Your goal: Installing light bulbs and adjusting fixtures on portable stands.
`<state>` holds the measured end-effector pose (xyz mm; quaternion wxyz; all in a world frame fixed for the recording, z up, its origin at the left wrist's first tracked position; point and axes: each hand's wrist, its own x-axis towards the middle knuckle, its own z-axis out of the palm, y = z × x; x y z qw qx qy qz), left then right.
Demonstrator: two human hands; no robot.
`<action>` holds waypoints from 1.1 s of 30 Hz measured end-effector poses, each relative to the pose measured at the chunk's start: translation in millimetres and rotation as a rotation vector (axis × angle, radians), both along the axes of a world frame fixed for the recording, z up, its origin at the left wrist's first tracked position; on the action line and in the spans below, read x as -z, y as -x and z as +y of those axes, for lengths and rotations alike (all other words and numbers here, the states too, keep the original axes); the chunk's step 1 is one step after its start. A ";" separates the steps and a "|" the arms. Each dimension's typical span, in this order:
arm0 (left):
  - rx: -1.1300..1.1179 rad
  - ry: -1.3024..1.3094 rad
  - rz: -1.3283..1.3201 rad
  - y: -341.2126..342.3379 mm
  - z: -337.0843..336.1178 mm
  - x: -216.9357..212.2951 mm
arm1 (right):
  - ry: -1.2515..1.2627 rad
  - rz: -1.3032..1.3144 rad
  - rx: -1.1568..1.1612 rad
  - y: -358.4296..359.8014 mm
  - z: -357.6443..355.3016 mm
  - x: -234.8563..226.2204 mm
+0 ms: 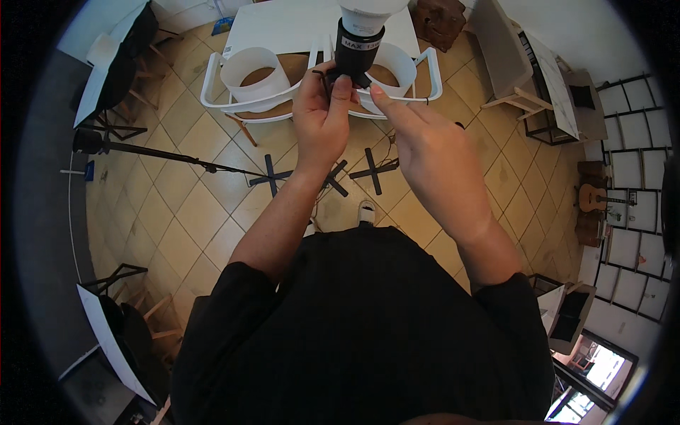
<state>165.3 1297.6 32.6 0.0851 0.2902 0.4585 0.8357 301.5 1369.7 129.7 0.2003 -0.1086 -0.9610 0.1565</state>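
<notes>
A black lamp holder (356,51) stands upright before me at the top of the view, with a large white bulb (365,21) seated in it and cut off by the frame's edge. My left hand (322,117) is closed around the base of the holder, its thumb pressed on the front. My right hand (435,152) comes from the right, with its index fingertip at a small black knob (364,81) on the holder's lower side. The right thumb and other fingers are mostly hidden behind the hand.
Behind my hands, white ring-shaped tubs (255,74) sit in a white frame (212,88) by a white table (283,25). Black cross-shaped stand feet (374,171) rest on the tiled floor. A black pole (170,154) slants at left. A bench (499,49) stands right.
</notes>
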 end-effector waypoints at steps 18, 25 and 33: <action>0.106 -0.011 -0.022 -14.9 -14.5 0.1 | -0.006 -0.131 -0.022 -17.3 -16.6 -17.9; 0.110 0.032 0.021 -17.5 -20.0 4.9 | 0.051 -0.094 -0.002 -22.7 -21.2 -8.0; 0.117 0.014 0.041 -13.1 -22.6 3.6 | 0.015 0.021 0.025 -21.3 -31.9 0.5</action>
